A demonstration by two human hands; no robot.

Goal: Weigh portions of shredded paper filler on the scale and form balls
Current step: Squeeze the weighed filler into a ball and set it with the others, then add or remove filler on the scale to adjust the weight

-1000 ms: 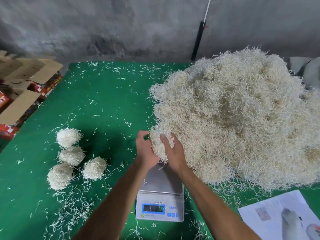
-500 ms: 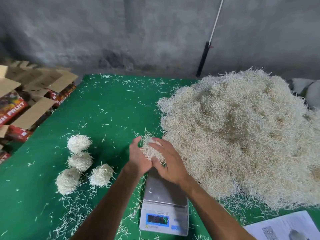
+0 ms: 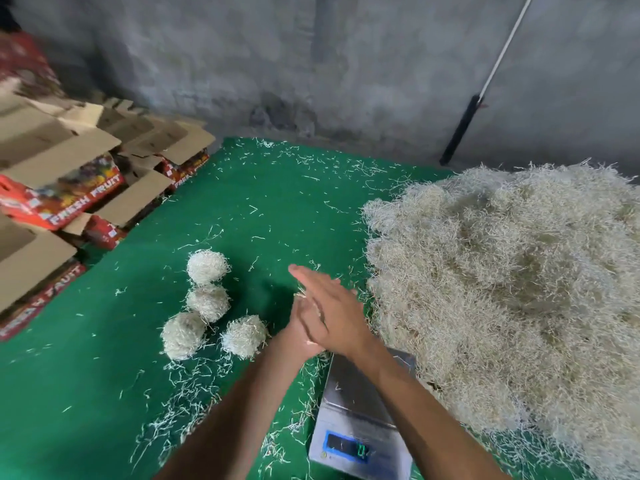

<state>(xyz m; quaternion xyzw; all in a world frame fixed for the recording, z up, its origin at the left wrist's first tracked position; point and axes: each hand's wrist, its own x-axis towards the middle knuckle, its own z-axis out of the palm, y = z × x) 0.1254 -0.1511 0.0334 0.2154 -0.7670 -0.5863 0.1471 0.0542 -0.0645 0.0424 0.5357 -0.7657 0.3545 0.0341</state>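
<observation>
In the head view, the right hand [image 3: 332,315] lies flat with straight fingers over the left hand [image 3: 300,336], just beyond the far edge of the kitchen scale [image 3: 360,415]. Between the palms a small portion of shredded paper [image 3: 302,295] is pressed; only a few strands stick out. The scale platform is bare. Four finished balls [image 3: 207,301] sit to the left of the scale, and the big filler pile [image 3: 502,299] touches its right side. The risk I see: flat palms can let strands slip out, so the ball may become lighter than weighed, and pile strands leaning on the scale could disturb a later reading
</observation>
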